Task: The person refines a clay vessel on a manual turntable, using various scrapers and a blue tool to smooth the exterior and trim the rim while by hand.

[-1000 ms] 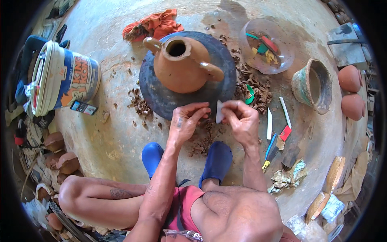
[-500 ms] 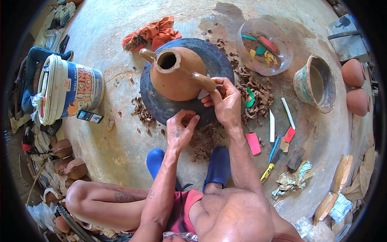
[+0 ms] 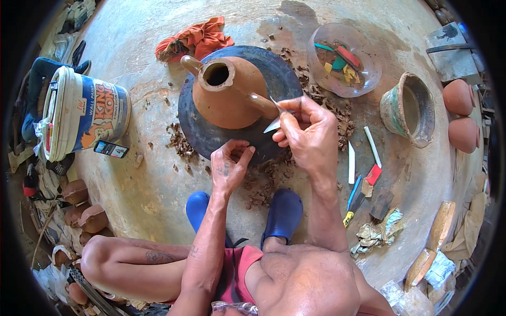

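Note:
A brown clay jug (image 3: 226,102) stands upright on a dark round turntable (image 3: 184,118). One tube-like arm of the jug points to the far left, another toward my right hand. In my right hand (image 3: 311,134), thumb and fingers pinch a thin, pale, pointed scraper blade (image 3: 274,124). The blade is close by the end of the jug's right arm; whether they touch I cannot tell. My left hand (image 3: 227,166) rests at the turntable's near edge, fingers curved and thumb apart, holding nothing.
Clay shavings (image 3: 182,142) lie around the turntable. An orange cloth (image 3: 203,38) is behind it. To the right are a clear basin (image 3: 321,84) with coloured scraps and a clay-crusted pot (image 3: 390,113). A paint bucket (image 3: 89,110) and a phone (image 3: 111,149) are at left.
My right hand has drawn back from the jug's right arm toward me and to the right, bringing the blade into fuller view. The whole view has shifted slightly. My left hand stays by the turntable edge.

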The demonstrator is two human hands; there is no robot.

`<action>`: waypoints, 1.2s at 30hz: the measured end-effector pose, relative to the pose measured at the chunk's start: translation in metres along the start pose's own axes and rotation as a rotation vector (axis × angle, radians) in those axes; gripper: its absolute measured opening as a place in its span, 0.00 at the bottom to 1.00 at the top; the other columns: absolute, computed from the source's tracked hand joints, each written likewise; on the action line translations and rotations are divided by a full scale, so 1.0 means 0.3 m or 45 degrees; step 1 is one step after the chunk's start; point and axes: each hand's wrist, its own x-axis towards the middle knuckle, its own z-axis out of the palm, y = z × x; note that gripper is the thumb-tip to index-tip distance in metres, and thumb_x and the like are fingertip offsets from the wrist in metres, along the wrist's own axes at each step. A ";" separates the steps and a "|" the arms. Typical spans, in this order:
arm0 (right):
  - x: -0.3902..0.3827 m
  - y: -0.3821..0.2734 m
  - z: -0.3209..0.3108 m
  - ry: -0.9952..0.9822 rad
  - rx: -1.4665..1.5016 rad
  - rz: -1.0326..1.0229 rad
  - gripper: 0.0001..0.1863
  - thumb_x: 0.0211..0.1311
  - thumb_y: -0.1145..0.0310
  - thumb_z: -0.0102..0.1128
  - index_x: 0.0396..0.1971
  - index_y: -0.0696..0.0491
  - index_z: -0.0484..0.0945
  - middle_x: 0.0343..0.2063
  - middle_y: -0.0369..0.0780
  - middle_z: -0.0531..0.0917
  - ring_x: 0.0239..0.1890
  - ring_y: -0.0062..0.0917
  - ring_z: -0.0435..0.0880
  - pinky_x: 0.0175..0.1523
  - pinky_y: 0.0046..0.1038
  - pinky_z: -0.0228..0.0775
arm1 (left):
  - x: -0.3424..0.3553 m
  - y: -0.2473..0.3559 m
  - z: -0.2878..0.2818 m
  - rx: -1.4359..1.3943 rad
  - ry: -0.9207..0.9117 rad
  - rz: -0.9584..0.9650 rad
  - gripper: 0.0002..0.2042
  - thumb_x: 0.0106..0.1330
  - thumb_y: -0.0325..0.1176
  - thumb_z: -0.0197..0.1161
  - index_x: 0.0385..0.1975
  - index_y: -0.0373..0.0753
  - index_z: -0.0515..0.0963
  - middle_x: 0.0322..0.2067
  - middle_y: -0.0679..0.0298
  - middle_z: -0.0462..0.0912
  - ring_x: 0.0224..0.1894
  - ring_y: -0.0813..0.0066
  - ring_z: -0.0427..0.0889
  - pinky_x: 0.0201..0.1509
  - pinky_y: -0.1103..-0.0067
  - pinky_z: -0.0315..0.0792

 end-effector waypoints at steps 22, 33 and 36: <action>0.116 -0.112 0.127 0.043 -0.440 -0.177 0.09 0.75 0.72 0.65 0.46 0.63 0.87 0.26 0.37 0.89 0.23 0.15 0.88 0.26 0.19 0.79 | 0.115 0.432 -0.189 -0.192 0.664 0.680 0.07 0.67 0.24 0.76 0.43 0.38 0.90 0.37 0.62 0.88 0.37 0.75 0.85 0.43 0.76 0.78; 0.174 -0.127 0.155 -0.073 -0.428 -0.164 0.11 0.75 0.70 0.63 0.41 0.63 0.89 0.23 0.41 0.90 0.23 0.21 0.90 0.28 0.24 0.80 | 0.298 0.451 -0.210 0.451 0.533 0.727 0.13 0.62 0.49 0.79 0.35 0.46 0.95 0.71 0.47 0.78 0.78 0.30 0.63 0.81 0.39 0.54; 0.193 -0.122 0.151 -0.090 -0.429 -0.161 0.12 0.74 0.71 0.61 0.41 0.64 0.89 0.22 0.44 0.90 0.24 0.25 0.92 0.30 0.29 0.81 | 0.303 0.455 -0.186 0.500 0.492 0.697 0.15 0.62 0.51 0.79 0.34 0.46 0.95 0.72 0.51 0.78 0.78 0.27 0.61 0.79 0.34 0.53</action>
